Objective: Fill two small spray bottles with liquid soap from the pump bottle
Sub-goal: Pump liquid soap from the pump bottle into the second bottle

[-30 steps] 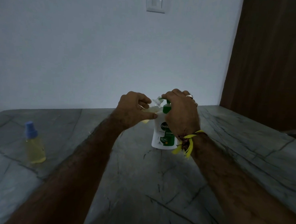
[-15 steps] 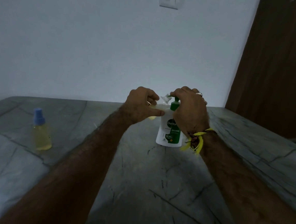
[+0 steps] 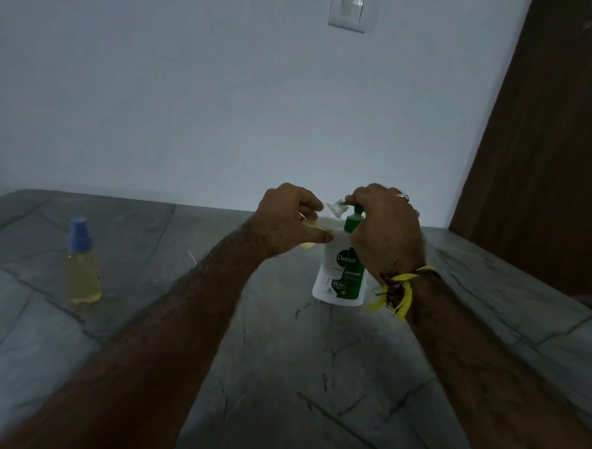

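Head view, looking down my two forearms, which reach forward over the grey stone counter [image 3: 314,379] and meet at the pump bottle [image 3: 340,274]. My right hand [image 3: 387,229] arches over the top of it, wrist cocked up, fingers curled down around the green pump head [image 3: 354,219]. My left hand [image 3: 287,224] comes in from the left of the pump bottle at the height of its neck, fingers curled and thumb stretched along a small clear spray bottle [image 3: 325,219], tilted so its open neck points toward the pump spout. Some pale yellow liquid shows inside it, I think (the light is dim and my fingers cover most of it).

Counting: one pump bottle, white with a green label, standing upright on the counter; two small spray bottles, the one in my left hand and a capped spray bottle [image 3: 81,264] with a blue top and yellow contents, upright well to the left of the pump bottle. One yellow thread band [image 3: 399,291] on my right wrist, one ring [image 3: 403,196] on that hand, one wall switch [image 3: 348,9] above the pump bottle.
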